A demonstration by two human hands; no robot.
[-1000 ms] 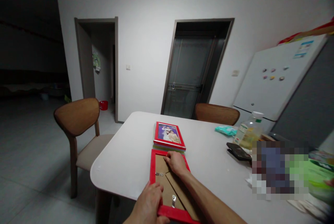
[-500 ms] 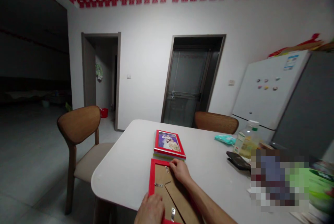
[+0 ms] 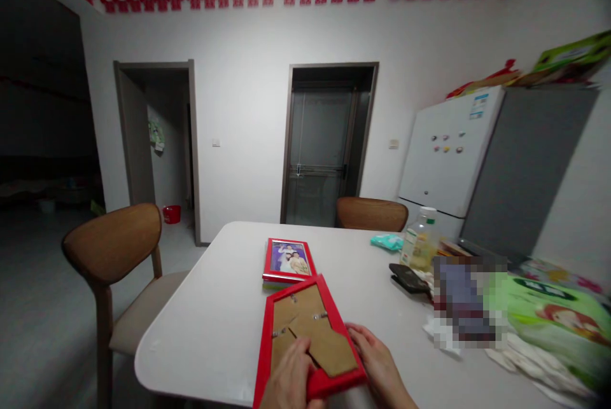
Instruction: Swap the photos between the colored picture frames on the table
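Note:
A red picture frame is held back side up over the near part of the white table. Its brown backing board shows small metal clips and a dark slot. My left hand is closed around the near edge, fingers over the backing. My right hand grips the right edge, its fingers partly hidden behind the frame. Just beyond lies another red frame, face up on a small stack, with a photo of people in it.
On the white table, to the right, are a black wallet-like item, a clear bottle, a teal packet and a green package. Wooden chairs stand at the left and far side. One patch is blurred out.
The held frame has turned and tilted, its right side lifted. My right hand has moved from the far edge to the right edge. The view has swung right.

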